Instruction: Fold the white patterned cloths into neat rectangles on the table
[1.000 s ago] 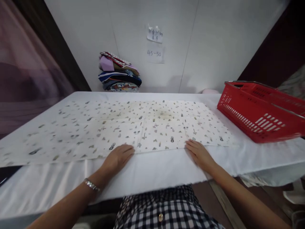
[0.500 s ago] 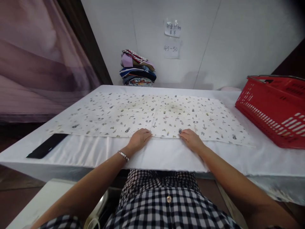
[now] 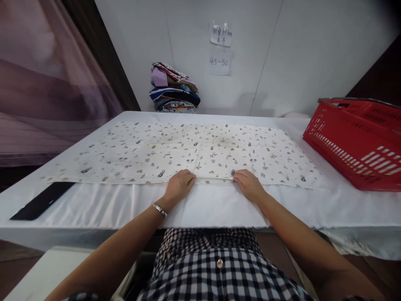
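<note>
A white cloth (image 3: 175,156) with small scattered prints lies spread flat over the white-covered table, with faint crease lines across it. At its near edge, left of the middle, my left hand (image 3: 181,184) pinches the fabric between thumb and fingers; a silver bracelet is on that wrist. My right hand (image 3: 248,183) grips the same edge a short way to the right. Between the two hands the edge is slightly raised, and a layer shows under it. Both hands rest close to the tabletop.
A red plastic basket (image 3: 354,146) stands at the right of the table (image 3: 216,209). Folded fabrics (image 3: 175,90) are stacked at the back against the wall. A black flat object (image 3: 42,201) lies at the left, partly beside the cloth's near edge. Two paper notes (image 3: 221,62) hang on the wall.
My fingers have taken up the cloth's near edge, which is now lifted a little between the hands. The whole view has shifted slightly.
</note>
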Motion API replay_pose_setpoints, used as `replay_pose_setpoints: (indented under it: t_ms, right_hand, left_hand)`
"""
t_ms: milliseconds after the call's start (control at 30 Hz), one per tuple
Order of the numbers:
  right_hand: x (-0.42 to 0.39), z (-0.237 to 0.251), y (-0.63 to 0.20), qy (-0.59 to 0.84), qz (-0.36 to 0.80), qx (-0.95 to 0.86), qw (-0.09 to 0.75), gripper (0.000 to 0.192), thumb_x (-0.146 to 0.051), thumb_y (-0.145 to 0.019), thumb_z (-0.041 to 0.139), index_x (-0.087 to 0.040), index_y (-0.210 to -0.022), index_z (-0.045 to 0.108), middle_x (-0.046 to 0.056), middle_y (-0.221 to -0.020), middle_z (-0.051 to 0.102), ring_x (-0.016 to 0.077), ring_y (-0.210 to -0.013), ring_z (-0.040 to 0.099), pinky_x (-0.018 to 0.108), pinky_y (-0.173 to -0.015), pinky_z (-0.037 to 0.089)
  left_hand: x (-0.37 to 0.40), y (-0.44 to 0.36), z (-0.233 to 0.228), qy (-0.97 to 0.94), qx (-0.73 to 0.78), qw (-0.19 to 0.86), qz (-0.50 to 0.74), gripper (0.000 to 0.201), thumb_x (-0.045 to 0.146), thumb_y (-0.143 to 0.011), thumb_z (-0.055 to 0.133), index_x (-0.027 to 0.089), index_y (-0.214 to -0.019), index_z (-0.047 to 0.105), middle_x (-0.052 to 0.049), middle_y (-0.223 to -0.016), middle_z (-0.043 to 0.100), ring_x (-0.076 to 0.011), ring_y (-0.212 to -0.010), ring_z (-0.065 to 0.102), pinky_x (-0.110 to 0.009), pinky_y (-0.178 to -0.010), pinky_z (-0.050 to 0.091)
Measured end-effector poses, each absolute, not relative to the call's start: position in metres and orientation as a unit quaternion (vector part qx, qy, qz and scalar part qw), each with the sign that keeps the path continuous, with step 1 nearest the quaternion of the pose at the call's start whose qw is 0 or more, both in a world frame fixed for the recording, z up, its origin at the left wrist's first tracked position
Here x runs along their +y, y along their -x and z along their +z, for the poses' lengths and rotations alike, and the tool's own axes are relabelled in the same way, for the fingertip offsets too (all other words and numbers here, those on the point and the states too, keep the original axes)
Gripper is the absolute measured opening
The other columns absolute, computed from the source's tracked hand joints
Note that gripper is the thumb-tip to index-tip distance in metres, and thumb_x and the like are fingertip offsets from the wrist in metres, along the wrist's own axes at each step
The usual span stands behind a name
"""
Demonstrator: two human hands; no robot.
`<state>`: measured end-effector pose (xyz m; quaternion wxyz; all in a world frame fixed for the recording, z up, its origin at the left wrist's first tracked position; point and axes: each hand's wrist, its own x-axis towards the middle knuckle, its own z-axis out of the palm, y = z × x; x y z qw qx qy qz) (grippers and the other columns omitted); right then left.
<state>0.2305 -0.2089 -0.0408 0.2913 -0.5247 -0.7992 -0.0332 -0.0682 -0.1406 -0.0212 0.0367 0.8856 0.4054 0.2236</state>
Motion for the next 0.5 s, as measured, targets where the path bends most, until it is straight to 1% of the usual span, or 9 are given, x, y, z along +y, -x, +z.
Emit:
replay_pose_setpoints:
  t_ms: [133,233,367,500]
  right_hand:
    - [-0.203,-0.039,-0.231,0.528,-0.059,-0.791,0.305,0.021,-0.018,-0.091,0.043,-0.019,-0.093,0.063,0.009,-0.098,0.064,0.0215,-0.090,0.054,0.037,-0.077,0.046]
    - [-0.201,-0.039,-0.231,0.527,-0.073,-0.795,0.292,0.021,-0.017,-0.091,0.044,-0.019,-0.094,0.064,0.009,-0.099,0.063,0.0220,-0.090,0.054,0.037,-0.077,0.045]
    - [-0.202,-0.041,-0.232,0.528,-0.039,-0.808,0.258,0.024,-0.015,-0.090,0.042,-0.021,-0.094,0.066,0.009,-0.100,0.063,0.0218,-0.089,0.053,0.037,-0.075,0.046]
    - [-0.204,-0.038,-0.231,0.530,-0.002,-0.810,0.252,0.027,-0.016,-0.091,0.041,-0.023,-0.096,0.066,0.009,-0.098,0.064,0.0219,-0.090,0.054,0.037,-0.075,0.047]
  left_hand:
    - [-0.139,0.070,-0.028,-0.900,0.362,0.016,0.243,0.020,0.018,-0.087,0.046,0.019,-0.090,0.066,-0.004,-0.091,0.065,-0.0172,-0.085,0.058,-0.030,-0.074,0.048]
    - [-0.138,0.069,-0.030,-0.909,0.331,-0.020,0.255,0.021,0.016,-0.088,0.046,0.018,-0.094,0.066,-0.006,-0.091,0.065,-0.0179,-0.084,0.058,-0.031,-0.073,0.049]
    - [-0.138,0.064,-0.028,-0.925,0.297,-0.054,0.229,0.022,0.013,-0.088,0.045,0.018,-0.093,0.066,-0.007,-0.089,0.065,-0.0194,-0.083,0.057,-0.032,-0.070,0.048]
    - [-0.140,0.058,-0.026,-0.934,0.285,-0.061,0.207,0.025,0.013,-0.088,0.044,0.019,-0.096,0.066,-0.007,-0.092,0.066,-0.0198,-0.083,0.057,-0.033,-0.070,0.047]
